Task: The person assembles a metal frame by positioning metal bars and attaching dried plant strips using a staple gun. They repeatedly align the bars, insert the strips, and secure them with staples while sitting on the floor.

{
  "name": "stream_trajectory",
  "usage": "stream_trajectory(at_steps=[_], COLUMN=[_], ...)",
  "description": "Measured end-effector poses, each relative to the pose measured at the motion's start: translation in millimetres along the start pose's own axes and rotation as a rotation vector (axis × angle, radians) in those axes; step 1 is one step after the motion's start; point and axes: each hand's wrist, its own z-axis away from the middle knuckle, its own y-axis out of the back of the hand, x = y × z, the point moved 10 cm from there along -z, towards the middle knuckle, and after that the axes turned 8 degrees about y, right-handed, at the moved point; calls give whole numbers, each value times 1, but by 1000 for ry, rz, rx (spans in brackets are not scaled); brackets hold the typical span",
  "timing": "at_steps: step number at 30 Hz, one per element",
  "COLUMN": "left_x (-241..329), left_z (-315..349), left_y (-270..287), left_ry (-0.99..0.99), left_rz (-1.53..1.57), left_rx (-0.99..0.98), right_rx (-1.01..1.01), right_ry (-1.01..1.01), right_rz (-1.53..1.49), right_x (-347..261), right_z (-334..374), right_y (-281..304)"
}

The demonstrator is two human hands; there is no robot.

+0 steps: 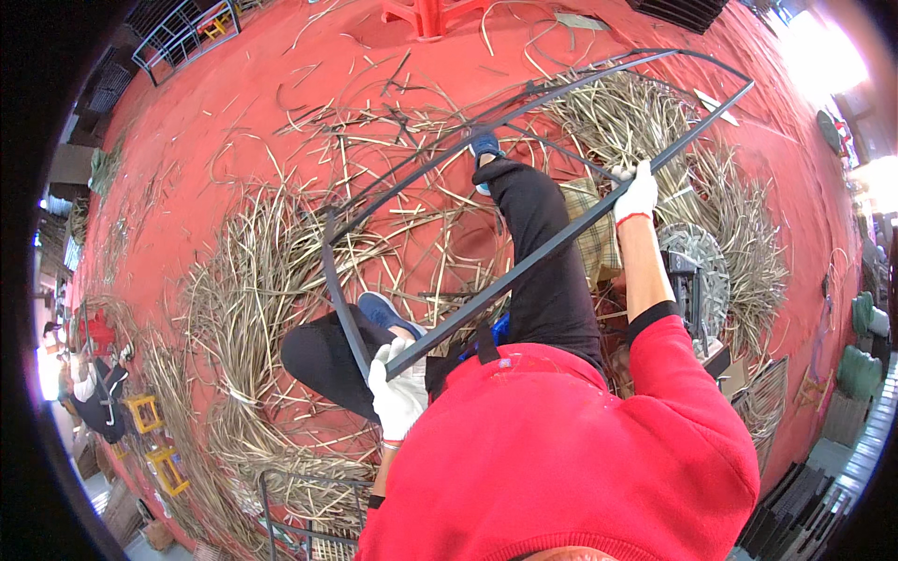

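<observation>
A long dark-grey metal frame (524, 268) lies slanted across my lap, from low left to the upper right, with a crossbar in its middle. My left hand (398, 397), in a white glove, is closed round its near left corner. Further along the same near bar, my right hand (638, 194) grips it in a matching glove. Beneath the frame are my legs in black trousers (538, 215) and my blue shoes (382, 311). The far side of the frame passes above loose strips on the floor, and its bars are bare.
Bundles of flat brown strips (248, 271) spread over the red floor (215, 122) at left, and another heap (613, 117) lies at right. Beside my right arm is a grey round object (711, 271). Yellow stools (166, 470) stand far left, with a red stool (430, 14) ahead.
</observation>
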Motion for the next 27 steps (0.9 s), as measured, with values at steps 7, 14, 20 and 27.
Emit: stream_trajectory(at_steps=[7,14,20,27], left_x=[3,34,17,-37], left_z=[-4,23,34,31], left_y=[-33,-103,-142,-154], left_ry=[55,-44,26,161], left_rz=[51,8,21,119], left_rx=[-120,-277,-285,-379], right_rx=[-85,-106,-156,-273], right_ry=[138,160,198,263], right_rz=[56,-20,-9,237], right_x=[-14,-56,-79,-89], right_z=[-5,-37,-74,-78], right_y=[-44,-101,-146,-155])
